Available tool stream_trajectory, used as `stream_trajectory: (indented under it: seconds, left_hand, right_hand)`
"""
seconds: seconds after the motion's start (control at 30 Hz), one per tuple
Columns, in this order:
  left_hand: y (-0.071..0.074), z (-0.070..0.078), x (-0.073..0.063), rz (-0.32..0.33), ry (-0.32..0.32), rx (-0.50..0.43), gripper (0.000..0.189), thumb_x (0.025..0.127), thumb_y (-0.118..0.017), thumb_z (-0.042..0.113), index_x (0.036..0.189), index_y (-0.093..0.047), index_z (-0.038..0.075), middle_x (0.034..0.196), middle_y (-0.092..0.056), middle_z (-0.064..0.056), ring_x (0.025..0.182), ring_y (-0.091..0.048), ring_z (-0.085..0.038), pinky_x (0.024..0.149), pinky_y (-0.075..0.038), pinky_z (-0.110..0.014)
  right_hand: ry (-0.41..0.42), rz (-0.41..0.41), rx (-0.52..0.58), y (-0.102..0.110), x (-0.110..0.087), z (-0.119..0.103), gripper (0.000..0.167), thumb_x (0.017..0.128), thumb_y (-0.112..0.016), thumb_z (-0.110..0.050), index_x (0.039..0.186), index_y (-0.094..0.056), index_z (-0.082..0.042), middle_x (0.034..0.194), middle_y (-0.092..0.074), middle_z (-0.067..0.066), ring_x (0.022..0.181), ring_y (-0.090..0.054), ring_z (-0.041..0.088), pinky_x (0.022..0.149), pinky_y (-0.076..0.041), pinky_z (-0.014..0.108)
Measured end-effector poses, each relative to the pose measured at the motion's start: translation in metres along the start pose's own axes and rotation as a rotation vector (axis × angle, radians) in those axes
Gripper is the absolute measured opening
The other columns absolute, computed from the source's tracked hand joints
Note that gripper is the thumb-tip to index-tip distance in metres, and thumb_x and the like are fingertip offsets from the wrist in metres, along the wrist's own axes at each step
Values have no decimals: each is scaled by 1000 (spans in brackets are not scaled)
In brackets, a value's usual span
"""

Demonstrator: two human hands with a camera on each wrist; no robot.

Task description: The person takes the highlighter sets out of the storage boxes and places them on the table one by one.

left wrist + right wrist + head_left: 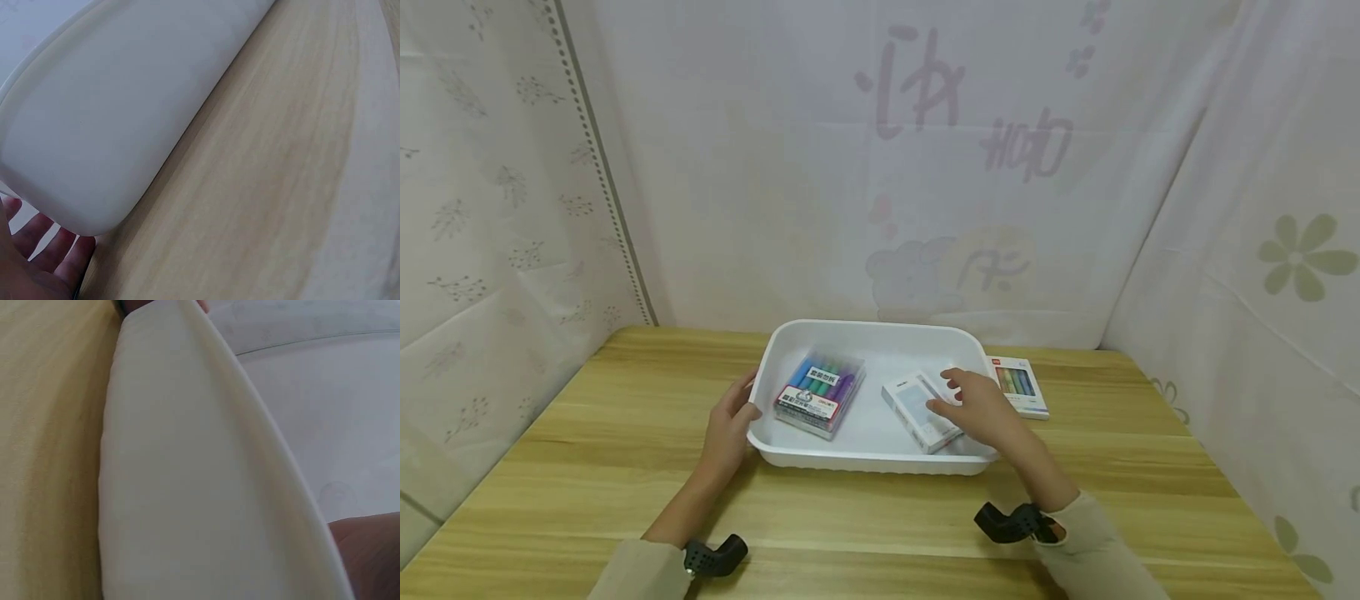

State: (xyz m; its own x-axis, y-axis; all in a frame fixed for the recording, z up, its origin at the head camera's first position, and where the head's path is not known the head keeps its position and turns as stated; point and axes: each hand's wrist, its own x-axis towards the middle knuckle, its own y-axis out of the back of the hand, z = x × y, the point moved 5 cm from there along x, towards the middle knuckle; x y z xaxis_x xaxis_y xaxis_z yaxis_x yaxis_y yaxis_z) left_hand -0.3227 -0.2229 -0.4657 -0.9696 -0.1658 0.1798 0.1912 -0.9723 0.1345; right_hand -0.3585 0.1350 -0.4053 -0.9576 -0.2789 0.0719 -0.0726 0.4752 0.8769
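Note:
A white plastic tray (872,461) stands on the table. At its left end my left hand (727,429) grips the rim, thumb over the edge and fingers along the outer wall; those fingers (69,259) show beside the tray's corner in the left wrist view. Inside the tray, on the left, lies a clear case of coloured markers (822,392). A flat white box (919,410) lies in its right half, tilted. Above that box's right side hovers my right hand (981,407), fingers loosely bent and holding nothing.
Just right of the tray, a white box with coloured sticks pictured on it (1021,388) lies on the wooden table (865,533), partly hidden by the tray and right hand. Printed cloth (760,167) hangs behind and at both sides.

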Motion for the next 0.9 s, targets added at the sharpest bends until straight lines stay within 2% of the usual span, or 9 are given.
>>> stream_trajectory:
  seconds: [0.17,0.4,0.67,0.73,0.9]
  left_hand:
    - [0,0,0,-1,8,5,65,89,-45,3,153,-43,12,153,-50,-20,139,-50,-34,85,-45,-10]
    - [0,1,0,2,4,17,65,88,-45,3,153,-43,12,153,-49,-21,139,-50,-35,85,-45,-10]
    - [0,2,0,-6,4,13,64,89,-44,3,153,-43,11,153,-49,-22,139,-49,-35,85,-45,-10]
    - [-1,2,0,-9,5,12,64,89,-44,3,153,-42,11,154,-48,-22,139,-49,-35,85,-45,-10]
    - [-1,2,0,-5,11,3,64,89,-44,2,153,-43,11,153,-49,-22,139,-49,-35,85,-45,-10]
  right_hand:
    - [-21,-18,-27,-6,0,0,64,92,-69,-39,139,-56,1,129,-67,21,112,-66,34,92,-55,49]
    - [-20,-26,-120,-12,1,-3,68,91,-70,-42,140,-56,3,133,-66,22,122,-63,39,101,-50,54]
    - [-47,-39,-163,-19,-1,-3,80,86,-75,-48,144,-51,2,137,-64,20,122,-63,35,97,-52,53]
    - [-59,-40,-177,-21,-1,-2,85,83,-76,-51,144,-51,2,138,-63,20,120,-63,33,96,-52,53]
    - [-91,-52,-210,-23,-1,-2,96,78,-77,-59,146,-48,3,135,-65,19,101,-63,25,83,-54,45]
